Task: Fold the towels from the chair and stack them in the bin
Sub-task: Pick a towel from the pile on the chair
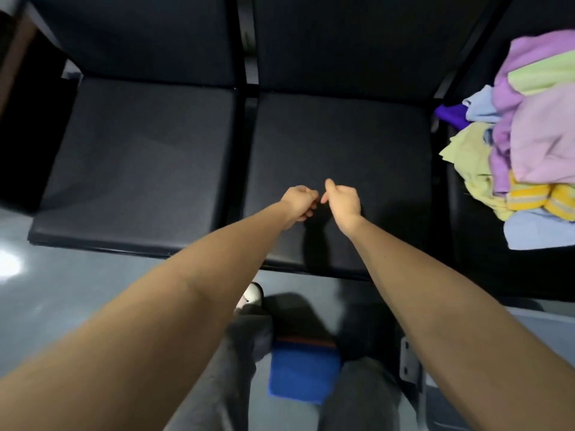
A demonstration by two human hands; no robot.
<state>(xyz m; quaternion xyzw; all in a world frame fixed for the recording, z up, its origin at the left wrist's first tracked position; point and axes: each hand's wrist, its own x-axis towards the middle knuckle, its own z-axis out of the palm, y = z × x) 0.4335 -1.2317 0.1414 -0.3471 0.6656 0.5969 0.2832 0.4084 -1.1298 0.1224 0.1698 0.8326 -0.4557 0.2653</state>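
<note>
Towels [525,144] lie heaped on the seat [479,269] far right of the fingers [307,210]. Left hand [298,203] and right hand [344,203] hover nearly touching, fingers curled in, pinching nothing. Tugging one corner could drag the whole loose heap onto the floor [62,293].

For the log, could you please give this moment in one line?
left hand curled, empty | right hand curled, empty | towels piled, unfolded
</note>
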